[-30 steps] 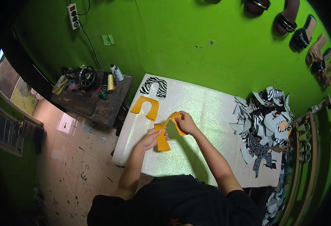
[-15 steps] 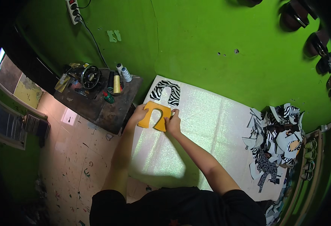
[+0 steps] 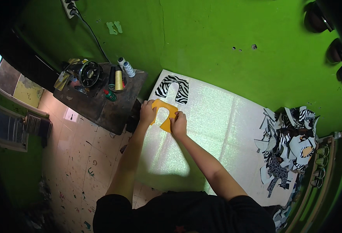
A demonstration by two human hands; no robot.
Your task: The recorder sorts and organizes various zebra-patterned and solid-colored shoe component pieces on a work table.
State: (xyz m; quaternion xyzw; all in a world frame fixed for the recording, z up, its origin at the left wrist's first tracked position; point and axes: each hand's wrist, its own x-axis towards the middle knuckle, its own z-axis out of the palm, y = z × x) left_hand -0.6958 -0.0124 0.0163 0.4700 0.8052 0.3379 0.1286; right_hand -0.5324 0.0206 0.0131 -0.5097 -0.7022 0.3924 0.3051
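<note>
Between my hands is a yellow U-shaped cut piece [image 3: 165, 105], its open end toward me, over the shiny whitish sheet [image 3: 209, 136] on the table. My left hand [image 3: 148, 112] grips its left side and hides part of that leg. On the right side, the fingers and thumb of my right hand [image 3: 178, 123] pinch the piece near its right leg. Just beyond it, a zebra-striped piece [image 3: 182, 88] of similar arch shape lies flat on the sheet, near its far left corner.
To the left, a dark sewing machine table [image 3: 118, 112] carries a machine with a black handwheel [image 3: 90, 74], thread cones [image 3: 128, 69] and a small green bottle [image 3: 110, 95]. Scraps [image 3: 291, 136] pile up at the sheet's right. A green wall [image 3: 206, 35] stands behind; sandals [image 3: 320, 167] sit on a rack.
My left hand has shifted slightly up and over more of the yellow piece's left leg. The piece looks bent or tilted now. The whole view has also shifted a little.
</note>
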